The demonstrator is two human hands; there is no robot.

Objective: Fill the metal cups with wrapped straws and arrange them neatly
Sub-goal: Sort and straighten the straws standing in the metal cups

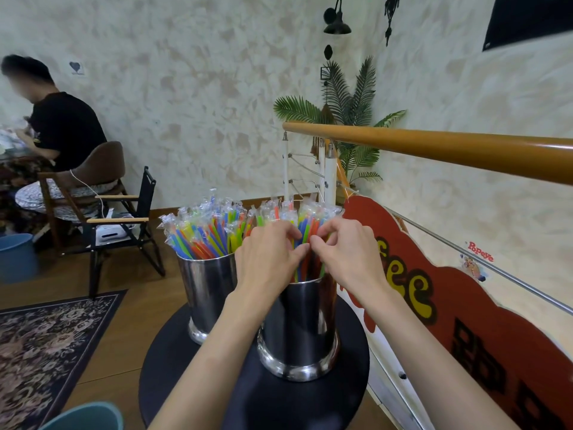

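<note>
Both hands, the left hand [269, 254] and the right hand [347, 249], pinch the upright wrapped straws [305, 231] standing in the near metal cup [299, 330] on the tabletop [350, 383], directly under the fingers.

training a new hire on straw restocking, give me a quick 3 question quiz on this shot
1. True or false: both metal cups already hold straws.
2. Which cup are the hands working in? A) the near cup B) the far cup C) neither
3. What do the cups stand on?

Key:
1. True: the far cup and the near cup both hold wrapped straws.
2. A: the left hand and right hand meet among its straws.
3. A round black table.
</note>
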